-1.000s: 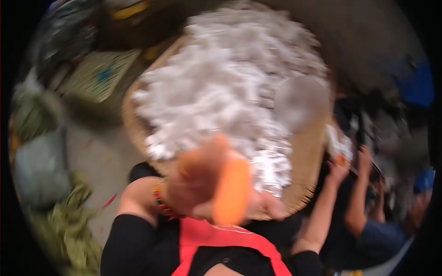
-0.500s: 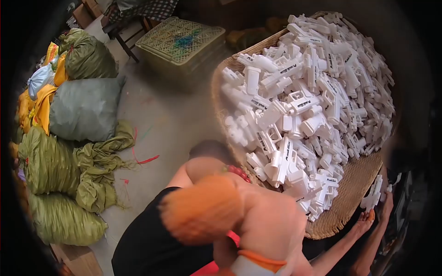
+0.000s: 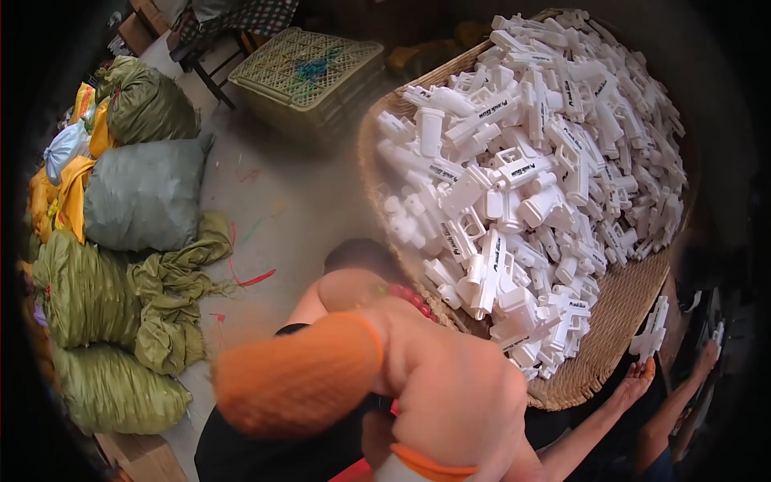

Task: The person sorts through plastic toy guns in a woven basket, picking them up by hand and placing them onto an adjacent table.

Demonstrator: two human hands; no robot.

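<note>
My left hand (image 3: 454, 369) is raised close to the camera, in front of my body. One finger in an orange cover points left, apart from a finger in a pale, orange-rimmed cover at the bottom edge; nothing shows between them. A red bead bracelet (image 3: 411, 299) shows behind this hand. At the lower right, my right hand (image 3: 634, 386) grips a white toy gun (image 3: 649, 331) by its lower end, beside the basket's edge. Many white toy guns with black lettering (image 3: 522, 173) are heaped in the wide woven basket (image 3: 598, 361).
Stuffed green and grey sacks (image 3: 144, 193) line the left side. A lidded plastic crate (image 3: 309, 72) stands behind, near a stool with a checkered cloth (image 3: 241, 20). Red string (image 3: 255, 279) lies on the floor. At the far right, a co-worker's hand (image 3: 707, 357) is near white pieces.
My left hand came up close to the camera, and its orange-covered finger moved left. The view swung, then steadied. My right hand keeps the toy gun; the co-worker's hand moved right, away from it.
</note>
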